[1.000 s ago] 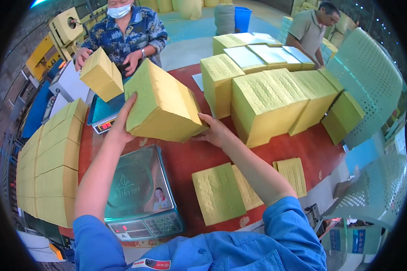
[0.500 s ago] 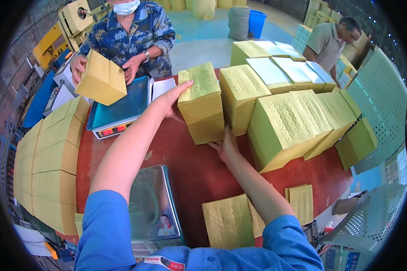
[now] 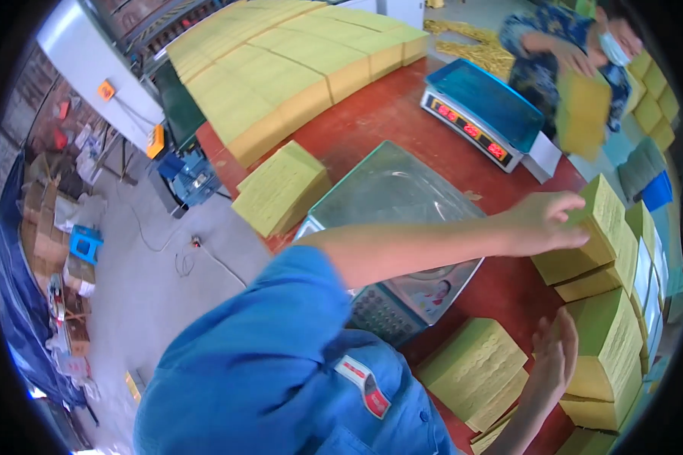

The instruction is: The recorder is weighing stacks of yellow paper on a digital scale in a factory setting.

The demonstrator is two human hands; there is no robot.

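Released, both hands stand loose: the left hand, fingers spread, reaches to the tall yellow block of stacked, embossed paper, though I can't tell whether its fingertips touch it. Half a second ago a block was held between both hands; now it appears to stand on the red tabletop at the row's end, so that load looks set down. The left forearm stretches over the silver-topped weighing scale; the right hand, empty and half-curled, points its fingers upward beside the neighbouring yellow paper stack.
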